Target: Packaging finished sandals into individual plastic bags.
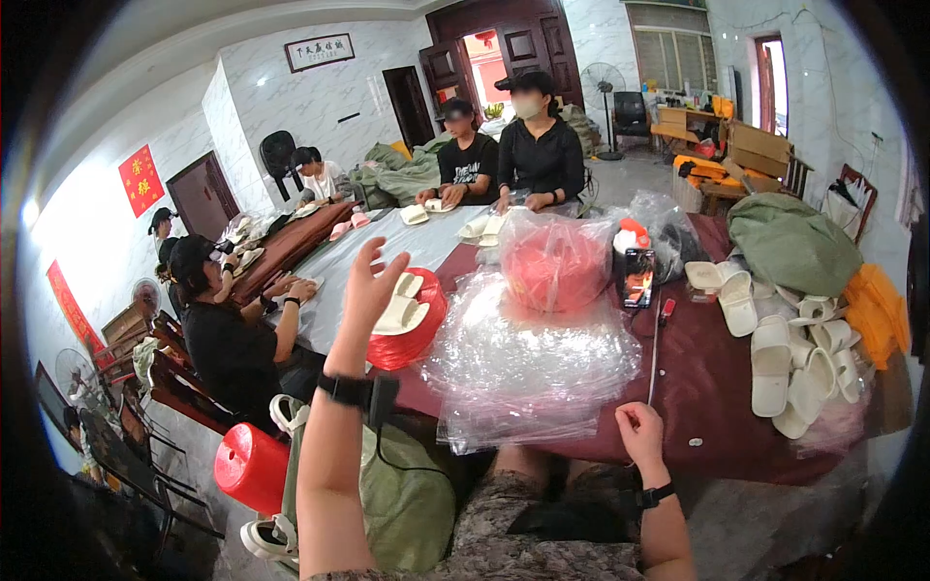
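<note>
My left hand (370, 281) is raised, with its fingers spread and nothing held. Just beyond it, white slippers (405, 308) lie on a roll of red plastic twine (417, 339). At the table's front edge my right hand (640, 432) hangs with its fingers curled in, and nothing shows between them. To its left a stack of clear plastic bags (533, 358) spreads over the dark red tablecloth (712, 387). Behind that stack stands a see-through bag holding something red (557, 261).
White slippers (772, 363) are heaped on the right, before a green sack (794, 237). A phone (638, 278) stands upright by a thin rod (659, 353). Co-workers (538, 155) are around the table. On my left are a red roll (252, 470) and a green sack (407, 499).
</note>
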The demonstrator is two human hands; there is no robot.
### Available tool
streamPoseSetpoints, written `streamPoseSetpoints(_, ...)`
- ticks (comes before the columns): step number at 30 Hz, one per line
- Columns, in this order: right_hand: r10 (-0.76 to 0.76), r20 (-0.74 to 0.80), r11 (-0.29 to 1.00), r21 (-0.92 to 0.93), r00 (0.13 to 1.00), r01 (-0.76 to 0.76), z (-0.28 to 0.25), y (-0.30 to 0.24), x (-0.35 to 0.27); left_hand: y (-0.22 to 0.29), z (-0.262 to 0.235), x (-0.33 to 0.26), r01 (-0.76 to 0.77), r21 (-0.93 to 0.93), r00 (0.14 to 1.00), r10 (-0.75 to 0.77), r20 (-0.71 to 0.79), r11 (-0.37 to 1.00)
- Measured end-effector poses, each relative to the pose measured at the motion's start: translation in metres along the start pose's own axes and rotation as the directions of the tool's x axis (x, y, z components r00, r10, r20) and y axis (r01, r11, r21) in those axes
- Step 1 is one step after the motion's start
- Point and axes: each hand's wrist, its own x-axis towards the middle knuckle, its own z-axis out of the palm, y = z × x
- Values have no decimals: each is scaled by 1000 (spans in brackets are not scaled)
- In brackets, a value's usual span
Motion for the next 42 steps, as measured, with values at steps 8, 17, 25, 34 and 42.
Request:
streamPoseSetpoints(8,47,-8,998,-40,999,-47,-9,-3,6,-164,29,57,317,596,879,-464,107,738)
streamPoseSetpoints(17,79,17,994,-79,997,-78,-2,-12,9,-240,46,100,265,692,777,-573,259,672)
streamPoseSetpoints(25,97,24,981,-168,995,-92,-3,-19,9,-264,40,105,393,268,799,-471,373,880)
streamPoseSetpoints(34,35,12,985,-171,999,-33,-2,-19,11,-275,51,75,178,28,969,-180,171,984)
streamPoseSetpoints(42,19,3,989,-147,1000,-19,0,-15,9,-223,61,42,452,-375,891,-388,236,809)
